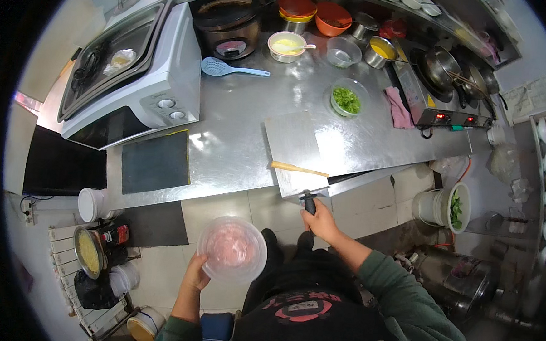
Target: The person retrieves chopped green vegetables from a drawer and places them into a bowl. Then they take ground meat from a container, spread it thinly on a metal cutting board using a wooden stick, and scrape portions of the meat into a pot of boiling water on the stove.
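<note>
My left hand (196, 272) grips the rim of a clear round plastic bowl (251, 268), held above the floor before the counter. Pink contents, perhaps minced meat, show inside the bowl. My right hand (322, 221) is closed around a black handle (308, 203) at the near end of a flat metal tray (294, 139). That tray lies over the steel counter's front edge and sticks out a little past it. Across its near part rests a tan wooden stick (300, 168). Whether the stick is part of a scraper cannot be told.
On the steel counter (238, 121) stand a bowl of chopped greens (346, 100), a pink-rimmed bowl with a spoon (287, 47), a pale blue slotted spatula (232, 69) and a microwave (165, 84). A pink cloth (398, 108) lies beside a lit cooktop (427, 98) holding pans.
</note>
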The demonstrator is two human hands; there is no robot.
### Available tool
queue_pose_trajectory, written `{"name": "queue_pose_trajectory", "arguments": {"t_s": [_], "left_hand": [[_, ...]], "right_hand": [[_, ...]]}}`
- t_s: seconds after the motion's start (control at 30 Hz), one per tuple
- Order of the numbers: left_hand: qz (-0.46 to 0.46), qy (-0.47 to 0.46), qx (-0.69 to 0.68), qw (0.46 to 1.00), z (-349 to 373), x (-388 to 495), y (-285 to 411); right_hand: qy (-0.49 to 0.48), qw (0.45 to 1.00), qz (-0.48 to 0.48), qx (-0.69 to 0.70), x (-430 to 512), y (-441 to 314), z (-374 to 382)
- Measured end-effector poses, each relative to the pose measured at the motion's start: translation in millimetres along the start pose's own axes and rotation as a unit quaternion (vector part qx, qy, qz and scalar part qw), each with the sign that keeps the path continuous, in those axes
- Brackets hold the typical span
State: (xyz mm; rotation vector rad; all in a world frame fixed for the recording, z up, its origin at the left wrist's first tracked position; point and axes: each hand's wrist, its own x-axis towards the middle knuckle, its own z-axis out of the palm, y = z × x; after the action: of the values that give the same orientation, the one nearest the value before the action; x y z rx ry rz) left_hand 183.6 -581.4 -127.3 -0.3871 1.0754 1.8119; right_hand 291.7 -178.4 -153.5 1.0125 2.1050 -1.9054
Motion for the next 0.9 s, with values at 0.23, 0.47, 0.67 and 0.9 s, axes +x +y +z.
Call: {"name": "queue_pose_trajectory", "arguments": {"t_s": [0.23,0.47,0.67,0.9], "left_hand": [[-0.044,-0.003,-0.005,0.999,14,-23,14],[-0.024,-0.006,0.065,0.998,111,20,12],[-0.046,0.033,0.118,0.991,199,52,23],[-0.009,0.059,0.093,0.994,218,59,5]], "right_hand": [[-0.050,0.998,0.000,0.042,47,1,1],[-0.223,0.927,-0.175,-0.245,26,-154,-74],[-0.381,0.762,-0.350,-0.390,29,-245,-61],[-0.388,0.686,-0.466,-0.402,35,-271,-79]]}}
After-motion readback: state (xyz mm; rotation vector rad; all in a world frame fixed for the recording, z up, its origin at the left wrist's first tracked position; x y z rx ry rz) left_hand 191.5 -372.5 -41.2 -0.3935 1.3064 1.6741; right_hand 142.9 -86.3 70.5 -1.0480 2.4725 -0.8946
